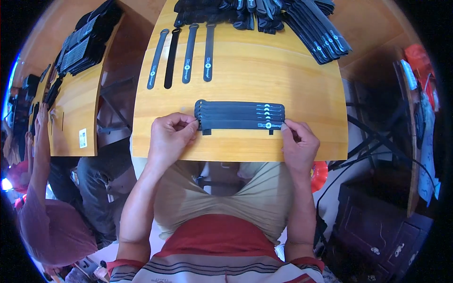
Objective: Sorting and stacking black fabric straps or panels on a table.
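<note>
A stack of several black hook-and-loop straps point(240, 113) lies crosswise near the table's front edge, fanned so that each printed end shows. Two short dark tabs stick out from under its near side. My left hand point(171, 137) pinches the left end of the nearest strap, thumb against fingertips. At the other end, my right hand point(302, 144) grips the same strap by its right tip. Farther off on the left, single straps lie lengthwise in a row: a grey one point(158, 59), a plain black one point(172, 59) and two more printed ones point(190, 54).
Heaped straps point(226, 12) cover the wooden table's point(255, 146) far edge, with a fanned bundle point(318, 33) at the far right. On the left stands another table point(75, 127) bearing strap bundles point(85, 42), where another person point(56, 226) sits. A dark cabinet point(373, 231) is at the lower right.
</note>
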Available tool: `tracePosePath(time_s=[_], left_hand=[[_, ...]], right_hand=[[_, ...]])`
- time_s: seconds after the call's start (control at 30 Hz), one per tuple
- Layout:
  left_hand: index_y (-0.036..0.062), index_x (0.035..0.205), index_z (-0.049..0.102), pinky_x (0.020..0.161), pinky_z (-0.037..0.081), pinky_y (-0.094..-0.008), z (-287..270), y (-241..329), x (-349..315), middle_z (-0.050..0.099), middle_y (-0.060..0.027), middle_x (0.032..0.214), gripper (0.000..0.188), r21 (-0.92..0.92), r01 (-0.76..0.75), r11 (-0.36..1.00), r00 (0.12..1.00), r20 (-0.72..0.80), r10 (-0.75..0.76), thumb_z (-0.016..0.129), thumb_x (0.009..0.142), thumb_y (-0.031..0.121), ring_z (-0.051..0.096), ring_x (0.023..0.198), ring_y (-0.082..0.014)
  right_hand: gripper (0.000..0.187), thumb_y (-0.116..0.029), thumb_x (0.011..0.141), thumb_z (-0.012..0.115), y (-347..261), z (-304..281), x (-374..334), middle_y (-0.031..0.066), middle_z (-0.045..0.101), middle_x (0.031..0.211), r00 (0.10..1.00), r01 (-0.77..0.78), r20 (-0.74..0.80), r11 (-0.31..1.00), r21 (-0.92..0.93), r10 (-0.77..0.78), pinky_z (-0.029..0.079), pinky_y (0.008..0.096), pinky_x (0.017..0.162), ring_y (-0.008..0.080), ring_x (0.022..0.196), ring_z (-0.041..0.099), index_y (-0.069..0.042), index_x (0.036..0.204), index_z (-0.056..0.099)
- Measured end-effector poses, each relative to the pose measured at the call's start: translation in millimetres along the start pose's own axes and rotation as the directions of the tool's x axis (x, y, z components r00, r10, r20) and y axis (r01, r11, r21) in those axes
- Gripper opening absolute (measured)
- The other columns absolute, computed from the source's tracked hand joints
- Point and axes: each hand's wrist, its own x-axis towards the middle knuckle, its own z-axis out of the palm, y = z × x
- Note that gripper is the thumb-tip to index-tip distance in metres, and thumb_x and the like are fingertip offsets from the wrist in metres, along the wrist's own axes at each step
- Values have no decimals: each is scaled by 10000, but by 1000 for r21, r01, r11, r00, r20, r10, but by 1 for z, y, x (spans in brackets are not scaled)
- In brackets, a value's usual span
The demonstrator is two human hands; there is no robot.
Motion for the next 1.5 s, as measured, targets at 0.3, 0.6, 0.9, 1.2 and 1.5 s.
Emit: tracePosePath(time_s=[0.3,0.6,0.9,1.2,1.5], left_hand=[[-59,937,726,557,481,-203,1,6,-3,678,-24,720,82,7,29,1000,1000,-12,-29,705,950,18,593,599,-52],[-58,936,726,551,489,-208,2,5,-2,684,-28,721,78,34,30,999,999,-13,-30,714,943,18,598,598,-53],[-56,929,728,550,487,-206,1,3,-2,686,-25,721,73,29,14,999,1000,-4,-14,721,935,17,588,591,-50],[-60,913,727,544,472,-209,1,7,-3,674,-21,701,66,38,22,999,1000,-15,-21,711,931,2,580,584,-50],[-54,917,735,560,488,-213,0,1,-1,686,-24,715,67,26,-8,1000,1000,-17,8,723,917,11,601,600,-56]], right_hand=[[118,-11,870,719,1,2,0,133,715,832,1000,13,-7,1000,-19,-13,526,297,649,177,699,675,43,971,747],[122,-4,869,721,-1,0,0,127,703,815,1000,19,-3,999,-41,-19,519,291,636,167,688,665,43,979,748],[110,14,864,713,0,2,0,118,692,795,998,56,-10,998,-17,-56,502,284,614,155,659,642,44,965,746],[101,8,861,709,-3,2,0,123,695,797,998,70,-5,997,-41,-70,504,292,613,164,653,645,43,950,743],[107,7,847,724,4,5,-1,125,694,803,993,110,-42,992,-60,-113,516,290,617,168,649,652,38,948,742]])
